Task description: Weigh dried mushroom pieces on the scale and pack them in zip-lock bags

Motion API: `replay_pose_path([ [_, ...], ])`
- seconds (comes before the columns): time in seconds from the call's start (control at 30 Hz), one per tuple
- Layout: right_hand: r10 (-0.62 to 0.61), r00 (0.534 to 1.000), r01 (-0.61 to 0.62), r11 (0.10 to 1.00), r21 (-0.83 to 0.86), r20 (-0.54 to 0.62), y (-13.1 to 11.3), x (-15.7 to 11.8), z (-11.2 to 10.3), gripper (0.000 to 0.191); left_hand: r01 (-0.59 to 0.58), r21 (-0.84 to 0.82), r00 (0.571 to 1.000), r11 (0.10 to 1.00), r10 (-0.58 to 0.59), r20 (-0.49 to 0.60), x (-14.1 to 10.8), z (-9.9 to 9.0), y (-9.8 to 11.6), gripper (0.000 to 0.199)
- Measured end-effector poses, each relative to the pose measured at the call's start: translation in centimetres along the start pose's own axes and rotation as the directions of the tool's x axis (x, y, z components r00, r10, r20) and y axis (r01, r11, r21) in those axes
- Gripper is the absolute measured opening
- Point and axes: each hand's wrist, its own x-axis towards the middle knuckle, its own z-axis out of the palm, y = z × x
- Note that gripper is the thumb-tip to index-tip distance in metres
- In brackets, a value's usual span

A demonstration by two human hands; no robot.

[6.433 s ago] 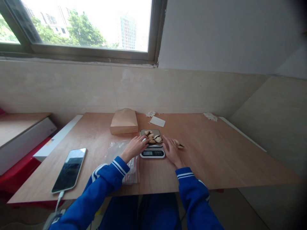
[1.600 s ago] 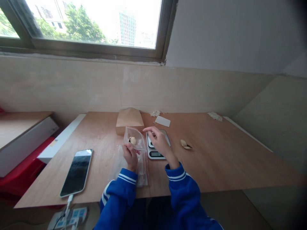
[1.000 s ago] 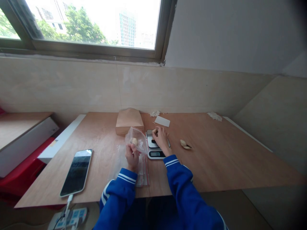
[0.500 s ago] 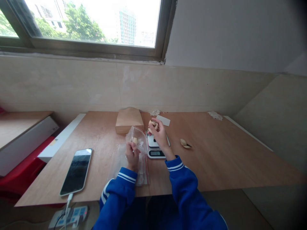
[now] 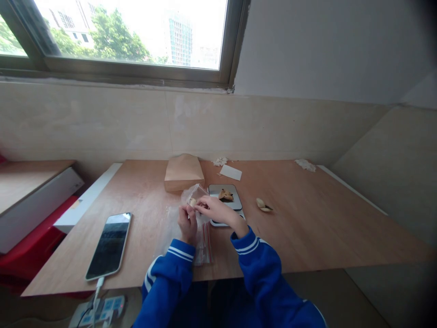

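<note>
My left hand [image 5: 187,224] is closed on a clear zip-lock bag [image 5: 189,192], which stands up above the fingers with a pale tan piece [image 5: 193,202] in it. My right hand [image 5: 212,208] reaches across to the same bag, its fingers pinched at the bag's right side; the fingertips partly cover what they grip. Behind that hand lies a small white kitchen scale [image 5: 214,191], its display mostly hidden by the wrist. Dried, brownish shell-like pieces [image 5: 226,195] rest on its plate. More clear zip-lock bags [image 5: 204,246] lie flat under my hands.
A brown paper bag [image 5: 184,171] stands at the back, beside a white card [image 5: 231,172] and crumpled tissue [image 5: 220,161]. Another dried piece [image 5: 264,206] sits right of the scale. At left lies a phone [image 5: 109,246] on a charging cable. More tissue [image 5: 306,165] is at the back right.
My right hand has moved from above the scale down and left to the bag. The dried pieces it held now lie on the scale plate. The left hand has stayed nearly in place.
</note>
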Motion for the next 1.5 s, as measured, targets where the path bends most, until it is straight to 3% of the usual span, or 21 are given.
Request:
replay_pose_path([
  [0.1, -0.028, 1.000, 0.028, 0.990, 0.137, 0.002, 0.1, -0.2, 0.1, 0.026, 0.016, -0.030, 1.000, 0.999, -0.017, -0.010, -0.1, -0.1, 0.0, 0.048],
  [0.23, -0.026, 0.977, 0.072, 0.975, 0.212, -0.211, 0.2, -0.6, -0.6, 0.035, 0.038, -0.026, 0.998, 0.999, -0.039, -0.055, 0.0, -0.1, 0.3, 0.046],
  [0.33, 0.021, 0.856, 0.064, 0.987, 0.145, -0.516, 2.0, -0.8, -1.4, 0.032, 0.061, -0.035, 0.991, 0.998, -0.064, -0.116, 0.3, 0.0, 0.6, 0.044],
  [0.4, 0.021, 0.799, -0.003, 1.000, 0.031, -0.600, 4.2, -1.1, -1.7, 0.029, 0.079, -0.054, 0.987, 0.995, -0.086, -0.138, 0.3, 0.1, 0.5, 0.043],
  [0.5, 0.057, 0.885, -0.152, 0.974, -0.170, -0.461, 7.9, -1.7, -1.3, 0.037, 0.105, -0.080, 0.986, 0.991, -0.114, -0.120, 0.3, 0.1, 0.2, 0.042],
  [0.57, 0.124, 0.916, -0.232, 0.940, -0.249, -0.382, 9.8, -2.1, -0.8, 0.040, 0.114, -0.089, 0.987, 0.989, -0.123, -0.102, 0.1, 0.1, 0.1, 0.042],
  [0.77, 0.147, 0.868, -0.293, 0.923, -0.250, -0.474, 11.5, -2.2, 0.0, 0.028, 0.118, -0.078, 0.983, 0.990, -0.127, -0.129, 0.3, 0.0, 0.7, 0.043],
  [0.93, 0.193, 0.770, -0.315, 0.944, -0.099, -0.608, 10.2, -2.0, -0.7, 0.026, 0.121, -0.077, 0.981, 0.990, -0.131, -0.141, 0.4, 0.0, 1.1, 0.044],
  [1.03, 0.164, 0.738, -0.178, 0.983, 0.046, -0.654, 7.2, -1.8, -1.2, 0.029, 0.150, -0.111, 0.979, 0.982, -0.163, -0.120, 0.3, 0.1, 0.8, 0.044],
  [1.1, 0.114, 0.777, -0.053, 0.992, 0.117, -0.619, 4.3, -1.4, -1.2, 0.028, 0.165, -0.119, 0.978, 0.979, -0.179, -0.112, 0.3, 0.2, 0.7, 0.044],
  [1.13, 0.082, 0.824, -0.003, 0.990, 0.140, -0.561, 2.8, -1.0, -1.1, 0.024, 0.168, -0.121, 0.977, 0.978, -0.181, -0.111, 0.2, 0.2, 0.7, 0.044],
  [1.23, 0.030, 0.907, 0.074, 0.970, 0.230, -0.419, -0.8, 0.3, -0.1, 0.013, 0.146, -0.132, 0.982, 0.980, -0.160, -0.100, 0.2, 0.2, 0.9, 0.044],
  [1.3, 0.069, 0.916, 0.031, 0.970, 0.240, -0.395, -1.8, 1.3, 0.9, 0.007, 0.128, -0.146, 0.986, 0.981, -0.142, -0.089, 0.1, 0.3, 1.2, 0.044],
  [1.43, 0.188, 0.871, -0.126, 0.979, 0.162, -0.455, -1.8, 2.5, 2.3, 0.013, 0.119, -0.191, 0.987, 0.974, -0.137, -0.085, 0.0, 0.3, 1.6, 0.043],
  [1.5, 0.203, 0.868, -0.148, 0.977, 0.154, -0.454, -1.6, 2.7, 2.6, 0.016, 0.121, -0.205, 0.986, 0.971, -0.142, -0.088, 0.0, 0.3, 1.6, 0.042],
])
